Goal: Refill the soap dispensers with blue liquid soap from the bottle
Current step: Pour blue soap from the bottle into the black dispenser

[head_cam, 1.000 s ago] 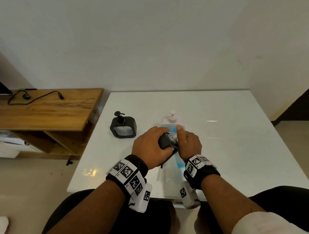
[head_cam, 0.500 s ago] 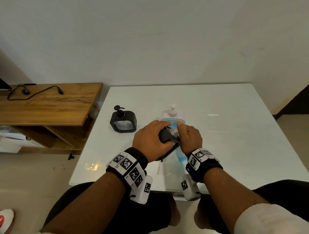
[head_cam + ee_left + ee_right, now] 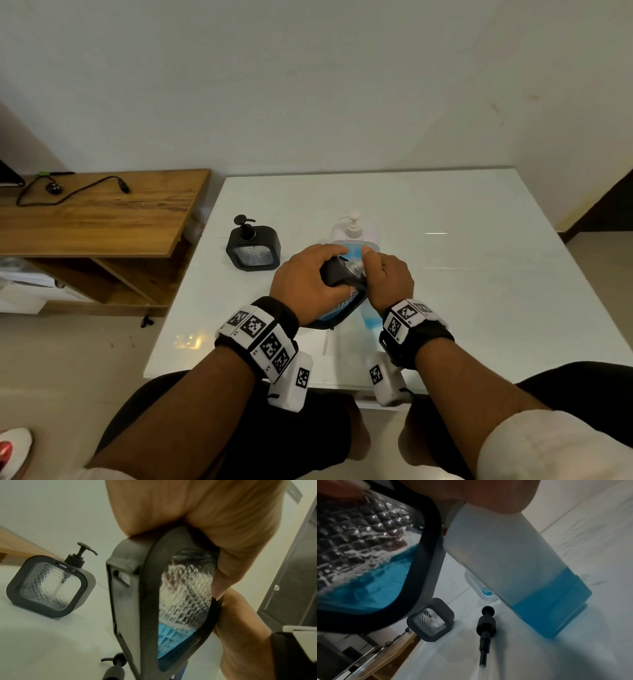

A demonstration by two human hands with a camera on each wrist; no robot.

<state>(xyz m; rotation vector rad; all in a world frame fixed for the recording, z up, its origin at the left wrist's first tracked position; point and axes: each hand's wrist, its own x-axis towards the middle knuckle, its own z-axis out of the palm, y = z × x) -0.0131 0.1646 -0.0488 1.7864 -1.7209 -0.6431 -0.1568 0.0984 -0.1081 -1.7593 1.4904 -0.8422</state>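
Two hands meet over a black-framed soap dispenser (image 3: 337,298) at the near middle of the white counter (image 3: 462,274). My left hand (image 3: 305,281) keeps its grip clamped around the dispenser's top, tilting it, with blue soap pooled in the low corner of its patterned glass. My right hand (image 3: 388,277) sits against the dispenser's right side, fingers curled at its top; whether that grip closes on the dispenser or on the bottle I cannot tell. Just right of the dispenser stands the frosted soap bottle (image 3: 530,563), blue at its base. Beyond the dispenser stands a white pump bottle (image 3: 354,229). A second dispenser (image 3: 253,246) stands upright to the held dispenser's far left. A loose black pump (image 3: 485,626) lies on the counter beneath the held dispenser.
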